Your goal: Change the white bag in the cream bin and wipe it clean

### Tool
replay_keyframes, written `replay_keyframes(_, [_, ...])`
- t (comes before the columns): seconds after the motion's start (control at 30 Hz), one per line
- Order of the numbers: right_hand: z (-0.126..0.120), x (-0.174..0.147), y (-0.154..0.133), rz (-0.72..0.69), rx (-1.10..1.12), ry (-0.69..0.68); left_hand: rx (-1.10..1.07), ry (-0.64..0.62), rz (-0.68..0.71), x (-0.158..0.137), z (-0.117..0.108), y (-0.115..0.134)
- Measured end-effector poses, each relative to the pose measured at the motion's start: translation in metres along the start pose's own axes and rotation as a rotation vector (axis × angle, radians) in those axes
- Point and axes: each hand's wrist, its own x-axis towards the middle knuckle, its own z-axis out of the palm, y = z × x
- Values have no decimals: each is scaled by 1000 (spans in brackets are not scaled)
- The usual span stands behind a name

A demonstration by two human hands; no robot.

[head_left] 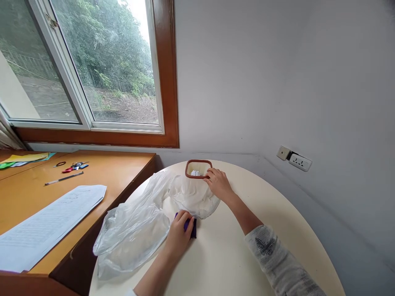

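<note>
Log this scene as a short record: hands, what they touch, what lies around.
Left hand: on a purple item at the table; a firm grip cannot be made out
Right hand: holding the brown-rimmed container at its near right corner
Inside container: something white, details too small to tell
Table: round, pale
Left side of table: crumpled clear plastic
Desk at left: papers and a pen
Wall at right: socket

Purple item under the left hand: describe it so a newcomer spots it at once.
Find the round cream table by the wall. On it, beside crumpled translucent plastic, the left hand partly covers a small purple item. Its deep purple sets it apart from the pale plastic and tabletop.
</note>
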Motion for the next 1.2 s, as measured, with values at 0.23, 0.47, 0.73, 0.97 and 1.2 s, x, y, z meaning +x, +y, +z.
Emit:
replay_keyframes(0.23, [-18, -15, 15, 62, 90, -50, 12, -103, -35, 1, -1, -1])
replay_keyframes(0.47, [-40, -41, 40, 203, 177, -44, 26, -134, -77, 0, 0, -2])
replay_keyframes(0.73, [-52, -58, 48, 236, 222, -38, 89, -185, -53, -2, 2, -2])
replay_keyframes(0.97, [-53, -59, 44, 217, 249, -5, 92, -142, -25, -3, 5, -7])
replay_keyframes(1.2, [-53, -60, 45, 214, 259, 10, 94, -126, -17, -3, 6, -8])
